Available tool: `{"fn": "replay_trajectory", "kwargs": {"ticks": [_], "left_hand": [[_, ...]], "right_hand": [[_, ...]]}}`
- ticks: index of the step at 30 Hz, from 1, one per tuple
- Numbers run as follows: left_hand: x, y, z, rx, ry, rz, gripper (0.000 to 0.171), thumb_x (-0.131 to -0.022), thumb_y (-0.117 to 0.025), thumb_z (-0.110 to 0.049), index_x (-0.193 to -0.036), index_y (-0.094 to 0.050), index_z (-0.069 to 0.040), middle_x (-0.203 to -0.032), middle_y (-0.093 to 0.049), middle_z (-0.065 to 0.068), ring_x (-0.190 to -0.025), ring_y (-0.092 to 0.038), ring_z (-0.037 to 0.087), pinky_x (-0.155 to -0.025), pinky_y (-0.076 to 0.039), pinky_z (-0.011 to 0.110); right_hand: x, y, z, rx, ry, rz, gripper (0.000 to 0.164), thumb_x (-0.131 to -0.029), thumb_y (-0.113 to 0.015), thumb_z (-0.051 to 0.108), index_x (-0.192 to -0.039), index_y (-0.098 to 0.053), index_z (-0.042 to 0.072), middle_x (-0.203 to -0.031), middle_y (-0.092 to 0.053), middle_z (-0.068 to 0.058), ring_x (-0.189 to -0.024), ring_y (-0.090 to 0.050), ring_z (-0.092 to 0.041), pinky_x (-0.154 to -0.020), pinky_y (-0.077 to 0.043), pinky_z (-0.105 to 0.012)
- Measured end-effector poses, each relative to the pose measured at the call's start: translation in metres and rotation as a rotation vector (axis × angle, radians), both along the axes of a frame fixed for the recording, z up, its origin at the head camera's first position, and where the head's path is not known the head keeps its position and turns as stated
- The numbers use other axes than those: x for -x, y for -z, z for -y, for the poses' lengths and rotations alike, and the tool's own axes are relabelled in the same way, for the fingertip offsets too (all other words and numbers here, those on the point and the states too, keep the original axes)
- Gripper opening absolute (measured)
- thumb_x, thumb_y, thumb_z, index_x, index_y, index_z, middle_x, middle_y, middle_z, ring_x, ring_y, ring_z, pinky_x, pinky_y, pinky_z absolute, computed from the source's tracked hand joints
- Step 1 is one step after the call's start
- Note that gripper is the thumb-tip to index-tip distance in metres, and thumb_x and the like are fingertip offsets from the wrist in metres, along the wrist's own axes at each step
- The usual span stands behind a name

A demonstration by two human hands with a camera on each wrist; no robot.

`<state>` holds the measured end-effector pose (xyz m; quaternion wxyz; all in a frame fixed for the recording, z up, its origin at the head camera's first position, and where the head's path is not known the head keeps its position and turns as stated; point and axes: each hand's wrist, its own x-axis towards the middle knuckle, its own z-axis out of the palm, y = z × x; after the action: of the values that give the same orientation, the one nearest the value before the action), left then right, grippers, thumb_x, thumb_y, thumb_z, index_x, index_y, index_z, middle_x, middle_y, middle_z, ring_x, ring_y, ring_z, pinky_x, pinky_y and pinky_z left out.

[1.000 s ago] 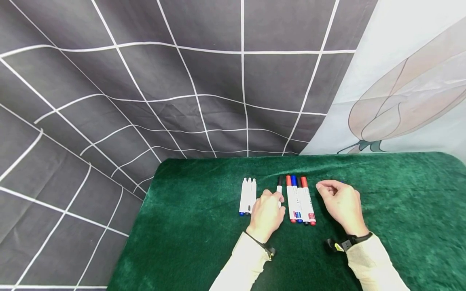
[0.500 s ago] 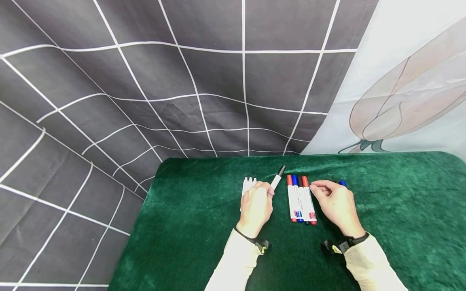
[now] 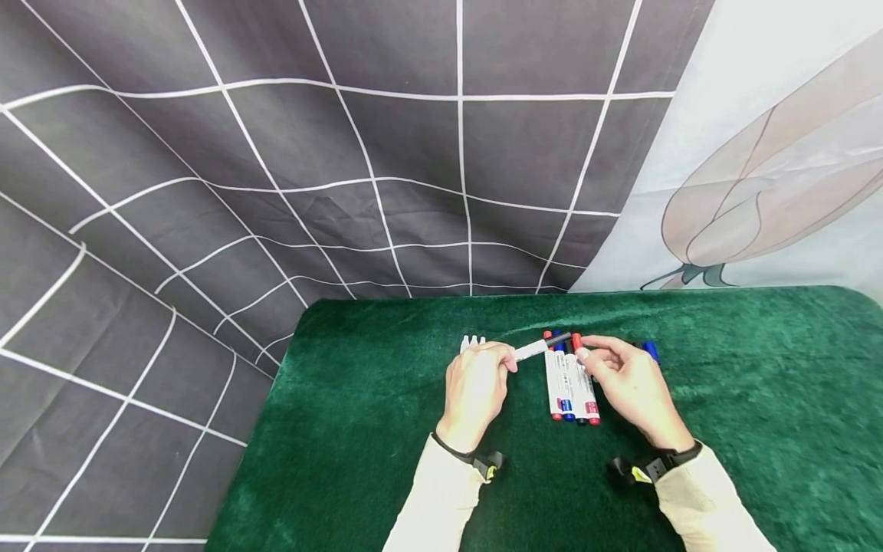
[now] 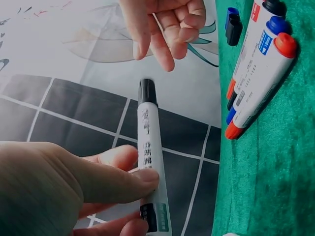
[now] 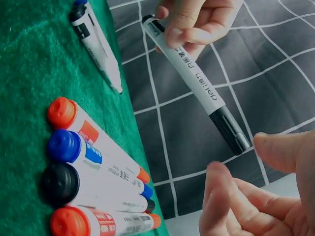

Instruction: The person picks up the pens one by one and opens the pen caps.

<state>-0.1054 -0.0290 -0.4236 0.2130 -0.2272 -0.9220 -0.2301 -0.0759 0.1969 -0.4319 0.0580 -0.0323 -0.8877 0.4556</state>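
Observation:
A white whiteboard marker (image 3: pixel 530 350) with a black cap (image 4: pixel 147 91) is pinched between the thumb and fingers of my left hand (image 3: pixel 474 391). The marker is lifted off the cloth and its capped end points toward my right hand (image 3: pixel 636 389). My right thumb and fingers are spread a little apart near that cap, with a gap showing in both wrist views. Below lies a row of capped markers (image 3: pixel 570 383) with red, blue and black caps, side by side. White uncapped markers (image 3: pixel 472 341) lie beyond my left hand, mostly hidden by it.
Loose blue cap (image 3: pixel 651 350) and black cap (image 4: pixel 234 32) lie past my right hand. A green cloth (image 3: pixel 345 429) covers the table. Behind its far edge hangs a grey curtain (image 3: pixel 407 146) with white grid lines.
My left hand has picked up the black-capped marker from beside the row, moved left and tilted it toward the right. My right hand has moved slightly left and spread its thumb and fingers.

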Motion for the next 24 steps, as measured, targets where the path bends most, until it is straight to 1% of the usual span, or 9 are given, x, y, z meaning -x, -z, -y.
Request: {"fn": "replay_trajectory", "kwargs": {"ticks": [3,6,9,12,15,18,20,23,24], "left_hand": [[0.000,0.000,0.002,0.010,0.025,-0.010,0.023,-0.084,-0.071,0.000,-0.075,-0.073,-0.021,-0.089,-0.074,-0.014,-0.082,-0.069,0.010,-0.063,-0.050,0.026],[0.000,-0.002,0.003,0.023,0.055,-0.011,0.025,-0.082,-0.072,0.002,-0.073,-0.072,-0.021,-0.092,-0.075,-0.014,-0.084,-0.069,0.010,-0.066,-0.051,0.026],[0.000,-0.004,0.005,0.044,0.085,0.001,0.025,-0.079,-0.074,0.003,-0.071,-0.071,-0.021,-0.094,-0.075,-0.015,-0.086,-0.069,0.009,-0.067,-0.052,0.026],[-0.001,-0.005,0.007,0.063,0.103,0.009,0.025,-0.077,-0.076,0.002,-0.072,-0.072,-0.021,-0.095,-0.075,-0.015,-0.085,-0.069,0.010,-0.066,-0.052,0.027],[0.000,-0.006,0.006,0.072,0.106,-0.004,0.021,-0.079,-0.076,0.000,-0.078,-0.073,-0.020,-0.090,-0.075,-0.012,-0.083,-0.069,0.012,-0.072,-0.053,0.028],[0.001,-0.005,0.004,0.087,0.103,-0.021,0.014,-0.082,-0.078,-0.006,-0.086,-0.072,-0.019,-0.086,-0.073,-0.009,-0.082,-0.068,0.014,-0.081,-0.052,0.032],[0.002,-0.004,0.001,0.100,0.120,-0.023,0.016,-0.082,-0.080,-0.012,-0.093,-0.071,-0.018,-0.088,-0.072,-0.007,-0.083,-0.068,0.014,-0.086,-0.051,0.034],[0.001,-0.005,-0.003,0.132,0.173,-0.024,0.024,-0.082,-0.082,-0.018,-0.102,-0.069,-0.018,-0.095,-0.072,-0.006,-0.090,-0.067,0.013,-0.087,-0.049,0.033],[0.000,-0.005,-0.004,0.144,0.194,-0.029,0.026,-0.083,-0.082,-0.020,-0.105,-0.069,-0.018,-0.098,-0.072,-0.006,-0.093,-0.067,0.013,-0.088,-0.049,0.032]], "right_hand": [[0.000,-0.001,0.000,0.064,-0.055,0.062,0.049,-0.102,-0.058,0.039,-0.136,-0.059,0.005,-0.102,-0.075,-0.008,-0.085,-0.067,-0.010,-0.072,-0.047,-0.023],[0.000,0.000,0.000,0.112,-0.103,0.085,0.049,-0.102,-0.057,0.039,-0.139,-0.057,0.006,-0.105,-0.074,-0.008,-0.088,-0.067,-0.011,-0.075,-0.048,-0.024],[0.000,0.002,0.001,0.158,-0.137,0.104,0.047,-0.102,-0.058,0.038,-0.137,-0.060,0.006,-0.104,-0.074,-0.009,-0.087,-0.066,-0.013,-0.074,-0.049,-0.026],[0.000,0.003,0.004,0.206,-0.151,0.125,0.043,-0.100,-0.062,0.036,-0.130,-0.065,0.006,-0.098,-0.074,-0.011,-0.079,-0.066,-0.018,-0.067,-0.051,-0.030],[-0.001,0.003,0.006,0.255,-0.153,0.136,0.039,-0.099,-0.065,0.031,-0.125,-0.068,0.003,-0.095,-0.074,-0.013,-0.075,-0.068,-0.020,-0.062,-0.053,-0.032],[-0.001,0.002,0.008,0.310,-0.147,0.142,0.038,-0.099,-0.065,0.027,-0.125,-0.067,-0.001,-0.096,-0.075,-0.013,-0.077,-0.069,-0.014,-0.063,-0.054,-0.031],[-0.002,0.002,0.010,0.383,-0.158,0.141,0.038,-0.100,-0.063,0.022,-0.125,-0.065,-0.006,-0.096,-0.075,-0.012,-0.079,-0.070,-0.011,-0.067,-0.055,-0.029],[-0.002,0.004,0.011,0.528,-0.204,0.148,0.037,-0.101,-0.061,0.016,-0.122,-0.063,-0.013,-0.091,-0.075,-0.008,-0.079,-0.069,-0.007,-0.070,-0.056,-0.027],[-0.002,0.005,0.011,0.580,-0.226,0.153,0.034,-0.101,-0.060,0.014,-0.120,-0.063,-0.014,-0.090,-0.075,-0.006,-0.079,-0.069,-0.007,-0.071,-0.056,-0.026]]}}
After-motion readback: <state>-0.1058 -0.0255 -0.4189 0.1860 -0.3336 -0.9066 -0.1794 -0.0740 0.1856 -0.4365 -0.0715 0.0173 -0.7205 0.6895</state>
